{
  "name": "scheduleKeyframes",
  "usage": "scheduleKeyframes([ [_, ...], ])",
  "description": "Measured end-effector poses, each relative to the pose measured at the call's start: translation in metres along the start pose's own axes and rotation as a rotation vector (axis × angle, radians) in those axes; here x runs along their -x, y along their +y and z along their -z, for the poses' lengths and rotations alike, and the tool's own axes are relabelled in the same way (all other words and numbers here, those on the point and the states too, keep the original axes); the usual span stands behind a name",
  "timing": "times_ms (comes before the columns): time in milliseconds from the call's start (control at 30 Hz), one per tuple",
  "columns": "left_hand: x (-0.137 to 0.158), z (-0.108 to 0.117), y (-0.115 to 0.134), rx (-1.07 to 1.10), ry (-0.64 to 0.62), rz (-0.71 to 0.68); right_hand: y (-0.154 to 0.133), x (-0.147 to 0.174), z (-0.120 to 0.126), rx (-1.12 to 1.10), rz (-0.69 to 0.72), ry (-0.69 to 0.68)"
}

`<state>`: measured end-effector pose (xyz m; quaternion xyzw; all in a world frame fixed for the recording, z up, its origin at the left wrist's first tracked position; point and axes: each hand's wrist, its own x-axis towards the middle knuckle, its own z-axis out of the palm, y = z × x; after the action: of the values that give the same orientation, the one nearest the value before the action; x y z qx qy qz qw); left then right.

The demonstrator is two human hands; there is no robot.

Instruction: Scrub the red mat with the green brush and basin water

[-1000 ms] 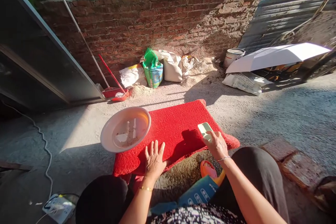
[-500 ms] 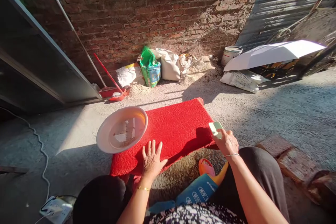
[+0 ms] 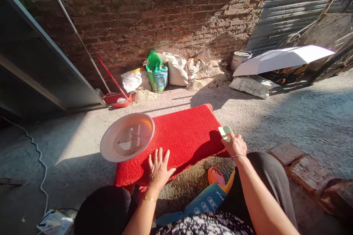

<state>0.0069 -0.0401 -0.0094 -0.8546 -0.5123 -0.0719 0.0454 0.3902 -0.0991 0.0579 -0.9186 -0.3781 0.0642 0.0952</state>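
Note:
A red, textured mat [image 3: 182, 132] is draped over a low surface in front of my knees. My left hand [image 3: 159, 169] lies on its near edge, fingers spread, with nothing in it. At the mat's right end, my right hand [image 3: 235, 144] grips a pale green, flat block with rounded corners [image 3: 225, 132]; its underside is hidden, so its kind is unclear. A wide pinkish basin [image 3: 106, 143], holding water with specks in it, stands tilted in view on the mat's left end, just beyond my left hand.
Bricks [image 3: 310, 170] lie on the ground to the right. At lower left are a power strip [image 3: 56, 222] and its white cable. A red dustpan [image 3: 121, 101], sacks [image 3: 178, 71], a bucket [image 3: 241, 58] and a white umbrella [image 3: 275, 60] stand along the brick wall.
The view has shifted slightly. My right hand, still gripping the pale green block, has barely moved, with its fingers a little more bent over it. My left hand stays spread on the mat.

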Motion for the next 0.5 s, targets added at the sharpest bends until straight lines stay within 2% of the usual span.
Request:
scheduleKeyframes([
  [67,0.0,-0.001,0.0,0.003,0.004,0.0,0.011,-0.006,0.007,-0.005,-0.09,0.051],
  [100,0.0,-0.001,0.0,0.003,0.007,-0.001,0.01,-0.006,0.007,-0.041,-0.07,0.058],
  [300,0.002,0.002,-0.001,-0.015,0.005,0.001,-0.044,0.022,-0.019,-0.22,0.36,-0.078],
  [367,0.002,0.002,-0.001,-0.018,0.008,0.002,-0.047,0.023,-0.023,-0.199,0.435,-0.11],
  [400,0.002,0.002,-0.001,-0.017,0.01,0.003,-0.042,0.02,-0.022,-0.167,0.403,-0.115],
  [500,0.001,0.0,0.0,-0.003,0.005,0.005,-0.017,0.001,-0.008,-0.042,0.145,-0.08],
])
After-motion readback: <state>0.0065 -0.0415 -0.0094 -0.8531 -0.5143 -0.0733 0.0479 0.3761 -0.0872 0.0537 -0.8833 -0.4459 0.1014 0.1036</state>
